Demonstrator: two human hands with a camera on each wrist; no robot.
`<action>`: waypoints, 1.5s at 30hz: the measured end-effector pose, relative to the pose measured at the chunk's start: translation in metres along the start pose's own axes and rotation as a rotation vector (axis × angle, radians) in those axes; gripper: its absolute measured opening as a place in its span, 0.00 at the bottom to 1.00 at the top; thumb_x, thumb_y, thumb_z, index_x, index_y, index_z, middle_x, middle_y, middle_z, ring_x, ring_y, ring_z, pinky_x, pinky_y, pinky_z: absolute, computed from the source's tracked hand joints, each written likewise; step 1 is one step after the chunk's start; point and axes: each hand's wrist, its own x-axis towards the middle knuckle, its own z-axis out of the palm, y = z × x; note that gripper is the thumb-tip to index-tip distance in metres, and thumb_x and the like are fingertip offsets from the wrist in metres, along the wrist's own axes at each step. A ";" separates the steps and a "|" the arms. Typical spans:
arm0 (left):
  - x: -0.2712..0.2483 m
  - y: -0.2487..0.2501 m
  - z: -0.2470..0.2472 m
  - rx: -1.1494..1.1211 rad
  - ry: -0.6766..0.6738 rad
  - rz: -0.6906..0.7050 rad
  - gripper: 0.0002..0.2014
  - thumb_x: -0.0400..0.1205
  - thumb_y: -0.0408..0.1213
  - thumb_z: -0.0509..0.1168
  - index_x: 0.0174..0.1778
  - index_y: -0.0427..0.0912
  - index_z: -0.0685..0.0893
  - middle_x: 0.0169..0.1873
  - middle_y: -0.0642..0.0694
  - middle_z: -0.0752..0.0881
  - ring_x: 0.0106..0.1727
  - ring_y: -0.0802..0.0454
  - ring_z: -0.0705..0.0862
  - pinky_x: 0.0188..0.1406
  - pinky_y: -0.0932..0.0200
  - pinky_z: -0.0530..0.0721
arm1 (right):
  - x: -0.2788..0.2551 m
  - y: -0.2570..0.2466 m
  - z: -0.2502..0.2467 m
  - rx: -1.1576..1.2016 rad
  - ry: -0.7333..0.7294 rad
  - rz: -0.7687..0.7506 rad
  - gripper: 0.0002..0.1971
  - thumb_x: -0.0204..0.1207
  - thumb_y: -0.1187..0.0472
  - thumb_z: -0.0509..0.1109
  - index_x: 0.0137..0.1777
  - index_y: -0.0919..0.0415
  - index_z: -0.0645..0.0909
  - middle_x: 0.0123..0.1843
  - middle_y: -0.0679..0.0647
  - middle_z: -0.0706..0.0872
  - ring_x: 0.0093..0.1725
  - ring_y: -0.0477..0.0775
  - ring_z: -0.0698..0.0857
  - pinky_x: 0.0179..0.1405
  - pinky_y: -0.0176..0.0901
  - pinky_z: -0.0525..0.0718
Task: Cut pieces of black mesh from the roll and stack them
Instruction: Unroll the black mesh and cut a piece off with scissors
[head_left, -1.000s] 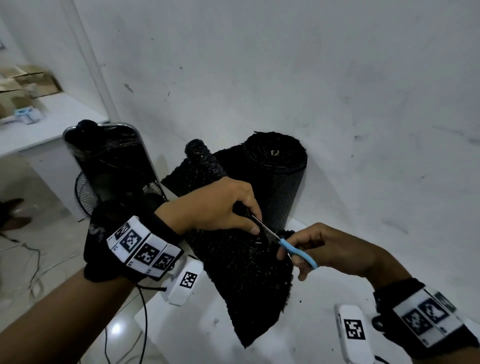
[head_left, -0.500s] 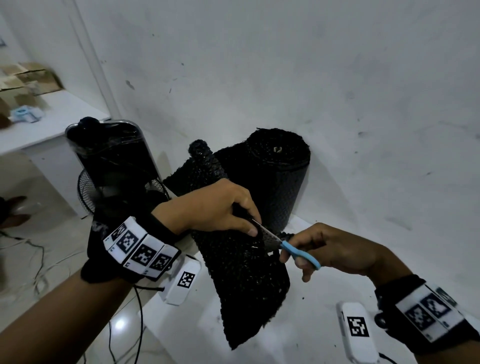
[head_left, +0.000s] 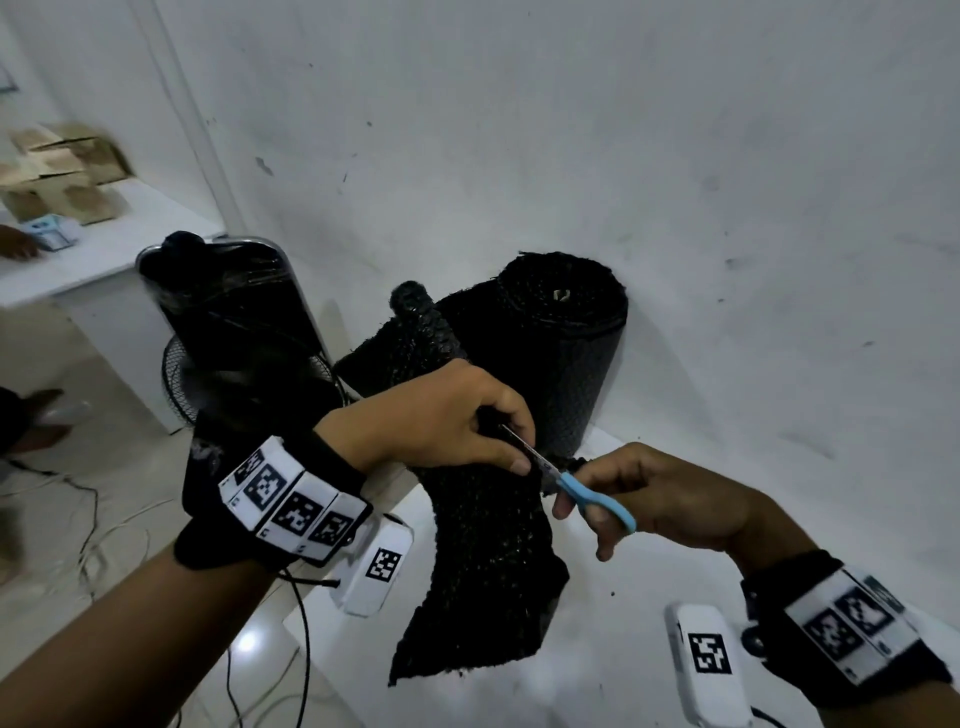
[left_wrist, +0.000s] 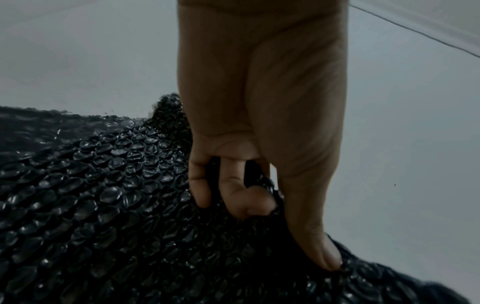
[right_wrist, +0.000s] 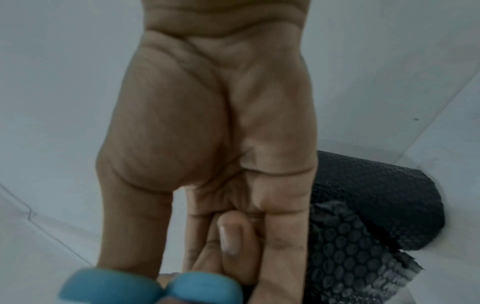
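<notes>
Left hand (head_left: 441, 415) raised mid-frame, fingers and thumb curled tight round a bunched fold of the black mesh sheet (head_left: 483, 561). The left-wrist view confirms it: fingertips (left_wrist: 241, 197) dug into the bubbly mesh, thumb pressed along it. The loose sheet hangs below the hand, its ragged lower edge just over the white table (head_left: 597, 691).

Right hand (head_left: 660, 493) holds blue-handled scissors (head_left: 587, 493), thumb and fingers through the 2 loops, seen close in the right-wrist view as blue rings (right_wrist: 145, 288). Blades point up-left into the mesh just under the left thumb. Whether the blades stand parted or closed is hard to read; they are mostly buried in black.

Mesh roll (head_left: 566, 353) stands upright against the white wall, behind both hands, the sheet running from it toward the left hand.

Around: 2 white tagged blocks on the table, one (head_left: 376, 566) near the left wrist, one (head_left: 706, 660) near the right. A black fan (head_left: 228, 332) left of the roll.
</notes>
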 end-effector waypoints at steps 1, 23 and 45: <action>0.000 0.000 0.000 -0.007 0.002 -0.014 0.10 0.76 0.39 0.79 0.52 0.43 0.91 0.36 0.62 0.89 0.25 0.65 0.79 0.28 0.76 0.72 | 0.000 0.003 0.001 0.007 0.009 -0.006 0.12 0.75 0.63 0.73 0.57 0.64 0.89 0.36 0.51 0.81 0.35 0.48 0.82 0.46 0.49 0.88; 0.001 -0.016 0.009 0.088 0.071 0.000 0.08 0.75 0.44 0.80 0.48 0.52 0.92 0.44 0.53 0.88 0.42 0.53 0.88 0.41 0.50 0.88 | 0.004 0.004 0.002 0.070 0.010 -0.034 0.20 0.73 0.57 0.73 0.60 0.71 0.86 0.33 0.54 0.80 0.35 0.49 0.79 0.45 0.50 0.87; -0.004 -0.010 0.009 0.034 0.105 -0.025 0.13 0.73 0.41 0.81 0.52 0.48 0.92 0.47 0.55 0.88 0.43 0.59 0.89 0.43 0.60 0.88 | 0.006 0.005 0.002 -0.003 0.028 -0.026 0.13 0.76 0.69 0.70 0.59 0.69 0.87 0.37 0.49 0.83 0.35 0.48 0.82 0.45 0.48 0.87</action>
